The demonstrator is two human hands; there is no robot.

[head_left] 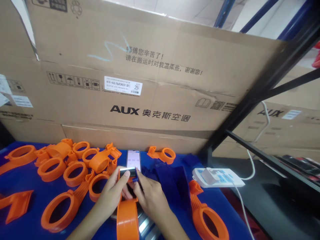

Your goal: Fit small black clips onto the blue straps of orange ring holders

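Note:
An orange tape dispenser (128, 220) is held upright at the front centre, its round hub toward me. My left hand (111, 191) is closed around its head, with the thumb pressed beside a toothed metal strip (124, 170). My right hand (152, 195) is closed at the other side of the head, its fingers pinching a small dark blue piece (135, 179) against it. Part of that piece is hidden by the fingers. Shiny metal strips (146, 228) lie below my hands, partly covered.
Several orange tape dispensers (51, 169) crowd the blue surface on the left; another dispenser (210, 221) lies right. A phone (133, 159) showing a timer stands behind my hands. Dark blue pieces (173, 183), a white power strip (217, 177), a black frame (250, 96) and a carton (155, 96) surround them.

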